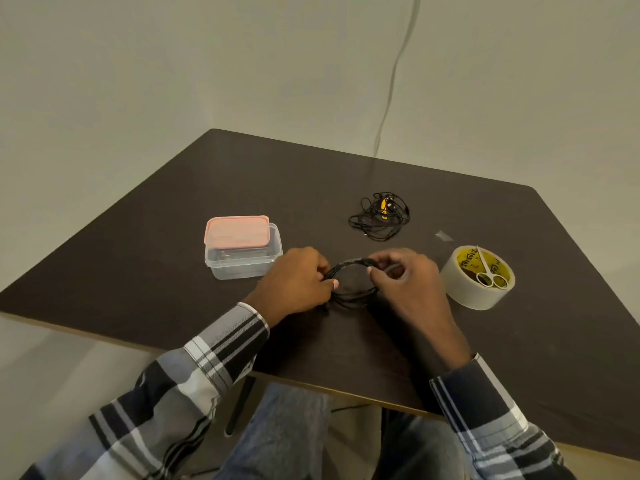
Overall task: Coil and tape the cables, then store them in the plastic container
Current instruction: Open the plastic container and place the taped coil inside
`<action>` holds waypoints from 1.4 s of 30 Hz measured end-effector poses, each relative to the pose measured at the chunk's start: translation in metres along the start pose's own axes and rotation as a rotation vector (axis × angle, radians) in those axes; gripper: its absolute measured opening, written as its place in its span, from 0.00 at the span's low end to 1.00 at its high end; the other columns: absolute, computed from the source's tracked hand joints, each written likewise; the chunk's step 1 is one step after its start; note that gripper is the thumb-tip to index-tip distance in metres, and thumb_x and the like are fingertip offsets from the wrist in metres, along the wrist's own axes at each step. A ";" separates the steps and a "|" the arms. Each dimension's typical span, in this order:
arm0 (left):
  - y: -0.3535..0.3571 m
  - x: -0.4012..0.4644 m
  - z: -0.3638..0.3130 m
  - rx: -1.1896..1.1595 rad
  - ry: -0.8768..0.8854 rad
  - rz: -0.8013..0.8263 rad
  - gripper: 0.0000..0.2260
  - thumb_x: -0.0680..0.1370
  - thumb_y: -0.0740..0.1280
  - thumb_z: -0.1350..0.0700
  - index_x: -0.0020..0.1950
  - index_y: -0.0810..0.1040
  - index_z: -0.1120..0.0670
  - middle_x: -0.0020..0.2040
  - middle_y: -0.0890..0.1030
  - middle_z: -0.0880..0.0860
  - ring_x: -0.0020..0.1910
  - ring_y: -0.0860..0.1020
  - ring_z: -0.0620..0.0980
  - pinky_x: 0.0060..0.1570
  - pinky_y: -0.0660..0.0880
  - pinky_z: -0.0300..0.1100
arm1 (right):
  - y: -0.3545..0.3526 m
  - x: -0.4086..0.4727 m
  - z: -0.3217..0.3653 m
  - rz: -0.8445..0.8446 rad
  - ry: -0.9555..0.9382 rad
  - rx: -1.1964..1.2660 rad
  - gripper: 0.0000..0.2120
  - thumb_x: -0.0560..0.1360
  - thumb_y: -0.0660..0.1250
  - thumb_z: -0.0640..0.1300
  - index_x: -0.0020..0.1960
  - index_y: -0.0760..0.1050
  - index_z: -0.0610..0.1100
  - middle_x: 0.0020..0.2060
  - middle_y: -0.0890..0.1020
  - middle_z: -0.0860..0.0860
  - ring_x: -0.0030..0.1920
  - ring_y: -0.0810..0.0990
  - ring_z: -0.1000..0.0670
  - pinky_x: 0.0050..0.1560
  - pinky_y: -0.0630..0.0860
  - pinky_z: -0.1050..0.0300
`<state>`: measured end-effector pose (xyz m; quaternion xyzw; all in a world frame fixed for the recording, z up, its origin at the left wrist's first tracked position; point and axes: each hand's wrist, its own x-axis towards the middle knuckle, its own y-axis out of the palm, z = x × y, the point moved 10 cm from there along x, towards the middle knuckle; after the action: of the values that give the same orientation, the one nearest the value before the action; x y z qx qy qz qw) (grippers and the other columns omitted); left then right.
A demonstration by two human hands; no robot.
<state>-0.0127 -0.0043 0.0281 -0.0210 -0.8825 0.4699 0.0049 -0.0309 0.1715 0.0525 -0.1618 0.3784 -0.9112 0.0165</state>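
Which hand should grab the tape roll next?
Right, probably. The tape roll, with scissors lying on it, sits just beside the right hand. The left hand can keep gripping the coiled cable; the roll lies across the coil from it.

Dim, flat indoor light, soft and diffuse, source not visible. Overall warm-greenish cast; the walls [138, 64] read muddy grey-beige, slightly brighter at upper right of the frame. Dark table [519, 341] soaks up light, faint sheen only across its far middle. Shadows weak: soft dark patch under the hands at frame centre, thin shadow at the base of the tape roll [477, 278] at right. No hard glare. Wide-angle distortion obvious, table edges bow and splay toward the lower corners. Whole frame a bit soft, compression smear; sleeves [194, 386] at the bottom edge blurriest, fine cable strands at centre barely resolved.
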 end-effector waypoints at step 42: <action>-0.125 -0.038 0.105 0.049 -0.274 -0.391 0.09 0.77 0.71 0.50 0.53 0.84 0.52 0.42 0.82 0.49 0.34 0.76 0.45 0.31 0.68 0.35 | 0.096 0.038 0.134 0.077 -0.359 -0.090 0.05 0.73 0.74 0.47 0.49 0.83 0.49 0.42 0.85 0.55 0.44 0.82 0.53 0.46 0.82 0.51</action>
<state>0.0186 -0.1629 0.0737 0.2147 -0.8503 0.4799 -0.0236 -0.0348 0.0049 0.0852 -0.3076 0.4155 -0.8487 0.1113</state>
